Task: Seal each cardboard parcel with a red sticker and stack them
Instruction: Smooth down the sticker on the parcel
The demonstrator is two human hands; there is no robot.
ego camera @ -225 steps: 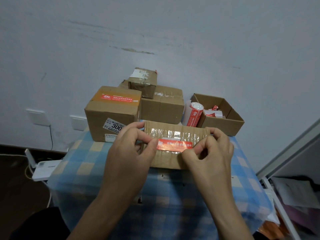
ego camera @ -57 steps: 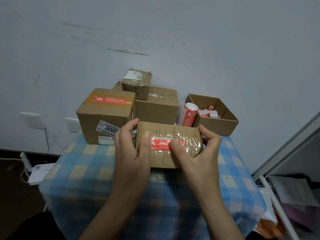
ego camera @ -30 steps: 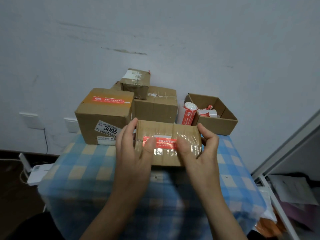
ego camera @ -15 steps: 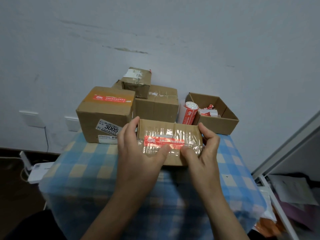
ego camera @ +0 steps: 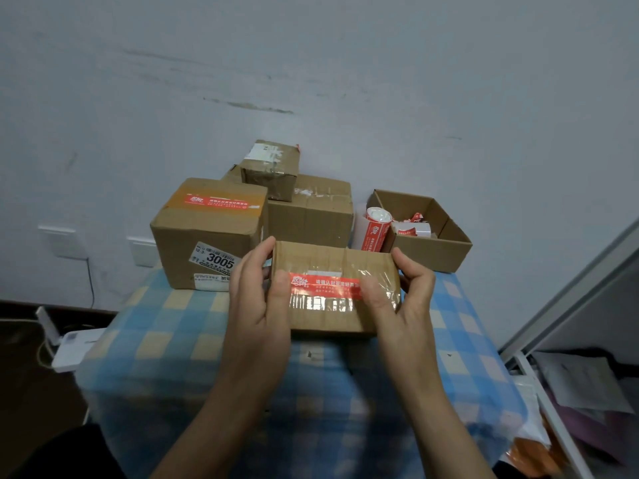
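Now both hands, left hand and right hand, are grasping the flat brown cardboard parcel, fingers pressing its red sticker; stacking beside the large stickered brown box is remaining.

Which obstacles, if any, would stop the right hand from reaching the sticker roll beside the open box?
Probably none. The right hand is busy holding the parcel, so it must let go first. The sticker roll stands just behind the parcel, beside the open box, with nothing covering it.

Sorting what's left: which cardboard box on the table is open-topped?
The brown cardboard box at far right: its top is open, with red sticker scraps inside. The other boxes are closed.
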